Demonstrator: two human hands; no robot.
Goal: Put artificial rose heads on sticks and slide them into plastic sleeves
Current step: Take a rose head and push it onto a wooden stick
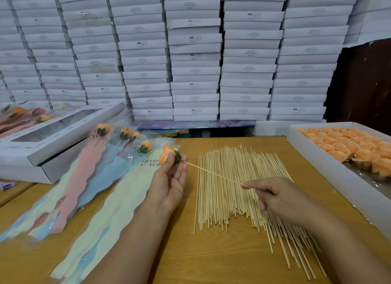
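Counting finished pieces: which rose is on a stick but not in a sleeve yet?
The rose held in the left hand; its stick is bare, pinched by the right hand.

Bare tabletop (pixel 211 262) near the front, between the two arms, with room to pass. More bare wood at the back, past the pile of sticks (pixel 232 188), up to the far edge. Pile of sticks spread wide in the middle, right under the right hand (pixel 281 199). On the left, plastic sleeves (pixel 101 199) fanned out flat, touching the left hand (pixel 169 184). Big windowed box (pixel 53 140) blocking the far left. Tray of rose heads (pixel 349 190) with a raised wall along the right side. Tall wall of stacked boxes (pixel 194 51) closing off the back.
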